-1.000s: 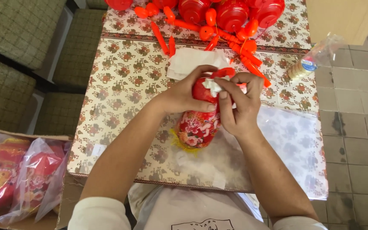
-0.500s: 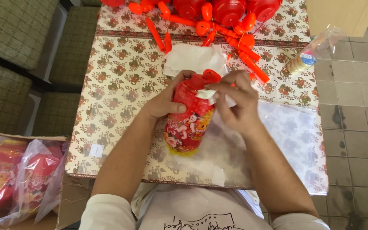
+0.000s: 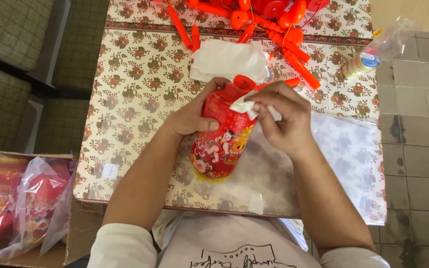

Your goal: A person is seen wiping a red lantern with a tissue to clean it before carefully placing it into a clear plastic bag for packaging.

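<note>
View from the head camera, looking down on a table (image 3: pixel 135 94) covered with a floral cloth. The left hand (image 3: pixel 192 116) is wrapped round the side of a red lantern (image 3: pixel 222 136), fingers closed against its wall and thumb lying across the front; the lantern is held just above the table's middle, tilted, its top toward the far edge and its yellow-fringed bottom toward the person. The lantern bears a printed picture of a child figure and flowers. The right hand (image 3: pixel 284 119) is at the lantern's top, thumb and forefinger pinched shut on a white paper slip (image 3: pixel 242 105), the remaining fingers curled; the slip touches the lantern's upper rim. Whether the slip is fixed to the lantern cannot be told.

Just beyond the lantern lies a stack of white sheets (image 3: pixel 229 59). Further off, along the far edge, is a heap of orange-red plastic parts (image 3: pixel 274 27), sticks and rounded pieces mixed together. At the far right corner lies a clear bag with a bottle (image 3: pixel 373 49) inside. Under the right forearm a clear plastic bag (image 3: pixel 343 159) is spread flat and overhangs the table's right side. To the left, below table level, an open carton (image 3: pixel 78 233) holds bagged lanterns (image 3: pixel 31 198). Tiled floor (image 3: pixel 418 134) on the right
</note>
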